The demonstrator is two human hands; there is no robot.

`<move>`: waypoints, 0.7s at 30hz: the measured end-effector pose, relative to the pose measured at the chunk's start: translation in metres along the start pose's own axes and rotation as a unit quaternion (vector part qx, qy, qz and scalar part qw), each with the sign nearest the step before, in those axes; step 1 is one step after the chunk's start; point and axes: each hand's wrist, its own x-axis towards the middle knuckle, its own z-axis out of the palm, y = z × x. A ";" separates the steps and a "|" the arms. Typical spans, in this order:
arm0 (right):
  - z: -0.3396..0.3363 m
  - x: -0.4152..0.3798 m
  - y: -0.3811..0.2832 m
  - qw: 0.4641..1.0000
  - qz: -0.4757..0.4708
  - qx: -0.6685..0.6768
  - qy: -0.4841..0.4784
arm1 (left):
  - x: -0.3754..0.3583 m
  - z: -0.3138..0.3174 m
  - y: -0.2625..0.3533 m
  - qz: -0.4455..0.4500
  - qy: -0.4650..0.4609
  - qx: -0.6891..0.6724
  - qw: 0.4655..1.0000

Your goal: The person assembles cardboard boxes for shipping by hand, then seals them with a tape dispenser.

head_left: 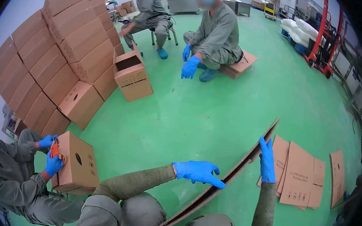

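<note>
A flattened cardboard box [237, 170] stands on edge in front of me, its lower end between my knees and its layers slightly parted. My right hand [267, 161], in a blue glove, grips its far upper part from the right side. On the left side of the same cardboard is my gloved left hand [196, 172]. Its thumb and fingers are apart, with a fingertip right at the cardboard's edge.
Flat cartons [301, 175] lie on the green floor at right, beside another flat piece [336, 178]. At left, a person holds an orange tape dispenser [56, 150] against a closed box [79, 164]. Stacked boxes [52, 43], an open box [133, 81] and two seated people are farther off.
</note>
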 end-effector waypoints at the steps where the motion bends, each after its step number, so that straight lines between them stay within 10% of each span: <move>1: -0.006 -0.005 -0.010 1.000 0.017 0.005 -0.025 | 0.001 0.000 -0.006 0.007 0.012 -0.006 1.000; 5: -0.055 -0.013 -0.043 0.979 0.140 -0.091 -0.118 | -0.002 -0.010 0.002 0.002 -0.004 0.048 0.999; 9: -0.090 -0.022 -0.100 0.887 0.215 -0.370 -0.175 | 0.001 -0.020 0.000 0.120 0.197 0.111 0.967; 13: -0.128 -0.013 -0.100 0.744 0.037 -0.625 -0.233 | -0.024 -0.099 -0.062 0.136 0.414 0.077 0.897; 15: -0.103 -0.020 -0.103 0.642 -0.068 -0.732 -0.219 | -0.070 -0.102 -0.066 0.004 0.359 -0.083 0.930; 21: 0.030 -0.041 -0.082 0.440 -0.244 -0.812 -0.296 | -0.118 -0.084 -0.131 -0.013 0.351 -0.283 0.892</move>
